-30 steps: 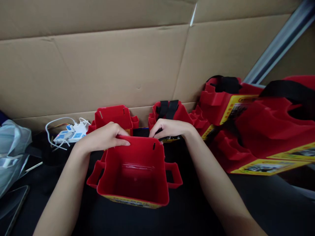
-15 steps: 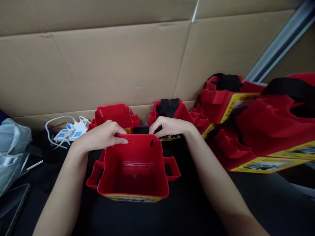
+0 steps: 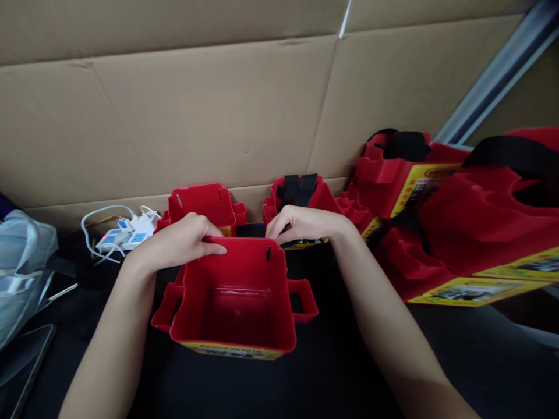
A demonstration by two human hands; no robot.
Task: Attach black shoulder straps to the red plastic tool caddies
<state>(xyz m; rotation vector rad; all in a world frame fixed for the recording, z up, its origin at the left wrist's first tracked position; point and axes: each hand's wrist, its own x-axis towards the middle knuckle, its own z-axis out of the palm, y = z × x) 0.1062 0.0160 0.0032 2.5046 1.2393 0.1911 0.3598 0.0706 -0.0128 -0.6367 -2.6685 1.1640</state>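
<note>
A red plastic box with a loop-shaped holder on each side is in front of me, its open top tilted towards me. My left hand grips its far rim, thumb inside and fingers behind the wall. At the right end of that rim, close to a narrow slot, my right hand has its fingers bent together behind the wall. A dark bit shows under those fingers, but what they pinch is hidden. The box's front carries a yellow label.
Behind stand another red box and one with black straps. Stacked red boxes fill the right side. A white power strip, a clear bag and a phone-like dark slab lie left. A cardboard wall closes the back.
The box has shifted very slightly to the left. My right hand's fingers have drawn a little closer together behind the rim; my left hand keeps its grip.
</note>
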